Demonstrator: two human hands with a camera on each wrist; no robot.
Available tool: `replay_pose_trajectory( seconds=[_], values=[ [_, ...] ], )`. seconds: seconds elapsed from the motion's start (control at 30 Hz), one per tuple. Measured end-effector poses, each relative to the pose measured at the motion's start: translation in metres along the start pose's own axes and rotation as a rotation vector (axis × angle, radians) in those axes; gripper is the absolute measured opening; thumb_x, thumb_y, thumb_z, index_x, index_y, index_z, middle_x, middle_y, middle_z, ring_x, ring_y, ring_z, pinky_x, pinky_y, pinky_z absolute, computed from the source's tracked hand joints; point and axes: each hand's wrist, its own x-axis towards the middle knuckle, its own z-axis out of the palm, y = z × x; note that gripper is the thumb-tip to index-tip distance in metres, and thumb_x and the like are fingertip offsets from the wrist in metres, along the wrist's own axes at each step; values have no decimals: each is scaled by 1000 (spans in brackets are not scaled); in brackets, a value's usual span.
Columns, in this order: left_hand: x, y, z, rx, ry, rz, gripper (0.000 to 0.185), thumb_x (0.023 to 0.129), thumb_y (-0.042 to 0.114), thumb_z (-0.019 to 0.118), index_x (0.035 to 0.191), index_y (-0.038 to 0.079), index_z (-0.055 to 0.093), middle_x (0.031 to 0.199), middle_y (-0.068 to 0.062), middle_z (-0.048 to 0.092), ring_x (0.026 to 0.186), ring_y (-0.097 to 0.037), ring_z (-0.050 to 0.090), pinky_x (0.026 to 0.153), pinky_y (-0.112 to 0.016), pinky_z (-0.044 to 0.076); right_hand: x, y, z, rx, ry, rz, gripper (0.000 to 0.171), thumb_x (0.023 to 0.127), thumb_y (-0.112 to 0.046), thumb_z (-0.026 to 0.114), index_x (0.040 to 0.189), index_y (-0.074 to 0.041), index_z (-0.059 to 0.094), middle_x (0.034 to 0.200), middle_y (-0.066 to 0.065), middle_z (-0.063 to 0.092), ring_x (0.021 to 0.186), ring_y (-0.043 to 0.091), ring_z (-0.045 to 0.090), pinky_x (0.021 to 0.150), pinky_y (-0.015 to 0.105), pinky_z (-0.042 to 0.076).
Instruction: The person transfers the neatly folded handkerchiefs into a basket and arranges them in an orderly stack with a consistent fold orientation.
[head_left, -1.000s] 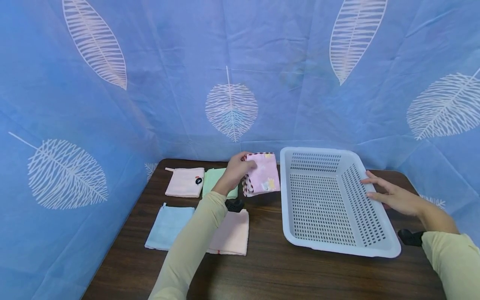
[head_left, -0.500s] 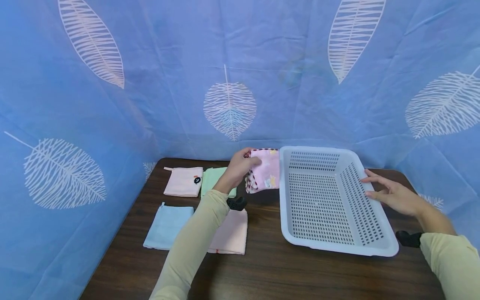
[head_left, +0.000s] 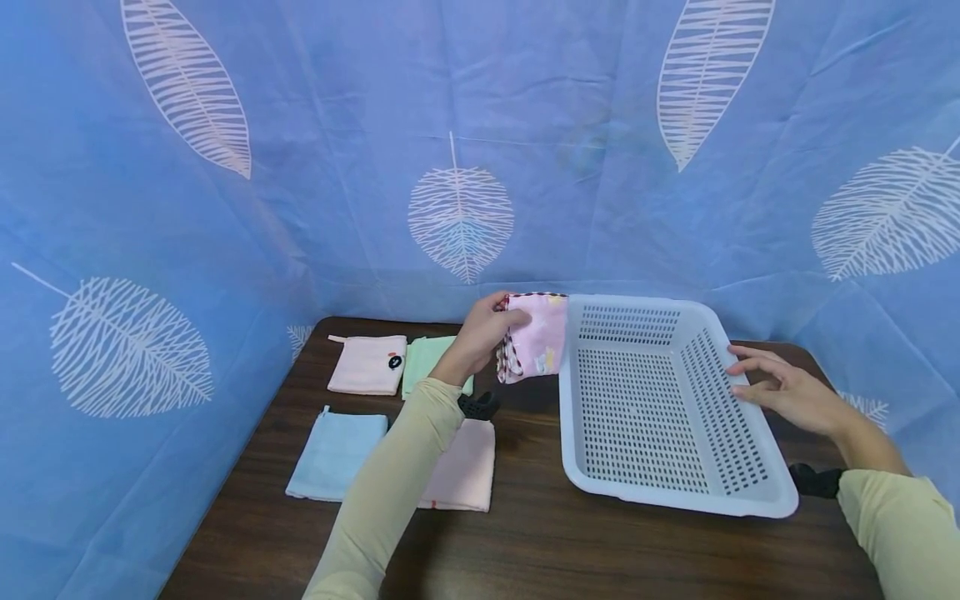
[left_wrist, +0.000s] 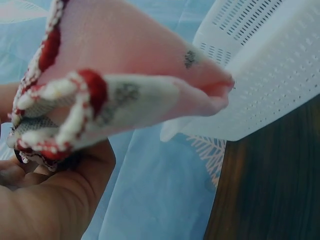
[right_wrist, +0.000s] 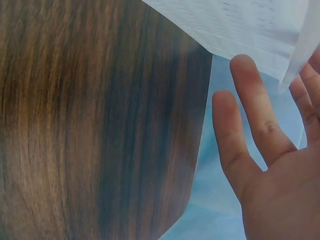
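My left hand [head_left: 491, 332] holds a folded pink printed cloth [head_left: 538, 336] with a red-and-white checked edge, lifted off the table right at the left rim of the white perforated basket [head_left: 757, 500]. In the left wrist view the cloth [left_wrist: 125, 85] fills the frame above my palm, with the basket wall [left_wrist: 270, 75] just beyond it. My right hand [head_left: 780, 390] rests with straight fingers against the basket's right rim; its fingers [right_wrist: 255, 110] touch the white plastic [right_wrist: 250, 25].
Four folded cloths lie on the dark wooden table [head_left: 540, 542] at the left: pale pink [head_left: 367, 364], green [head_left: 423, 358], light blue [head_left: 337, 454], peach [head_left: 465, 475]. Blue leaf-print curtains close off the back and both sides.
My left hand has carried the pink cloth up and to the right, up to the basket's left rim. The right hand stays on the right rim.
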Motion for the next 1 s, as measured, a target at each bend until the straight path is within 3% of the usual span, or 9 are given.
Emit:
replay_pose_trajectory(
  seconds=[0.1,0.27,0.37,0.7,1.0],
  values=[
    [2,1,3,-12,-10,7,29,91,14,68,119,12,63,97,-1,61,80,-14,60,69,-28,54,-1,4,1,9,2,-3,52,102,-43,60,142,-10,50,172,11,15,94,-14,59,75,23,55],
    [3,4,9,-51,-25,13,31,92,14,67,122,12,62,97,-2,63,80,-13,63,69,-28,56,-4,11,3,62,22,-50,46,106,-37,55,141,-8,50,168,-21,17,101,-25,49,75,19,55],
    [3,7,12,-85,-39,1,35,93,13,66,127,12,61,101,-4,65,81,-14,66,70,-28,59,-5,15,3,93,22,-81,44,107,-34,53,141,-6,50,162,-32,18,104,-27,47,74,18,55],
    [6,14,27,-127,-43,-9,37,93,10,66,129,11,61,100,-4,65,81,-13,67,68,-27,58,-3,17,4,137,15,-91,44,108,-32,51,143,-6,49,163,-33,15,105,-27,47,74,20,56],
    [12,14,37,-172,-50,-2,28,92,9,66,120,10,64,98,-3,65,80,-14,66,67,-26,58,-2,17,5,116,8,-85,44,108,-33,50,144,-7,48,163,-32,15,103,-26,49,74,21,56]
  ],
)
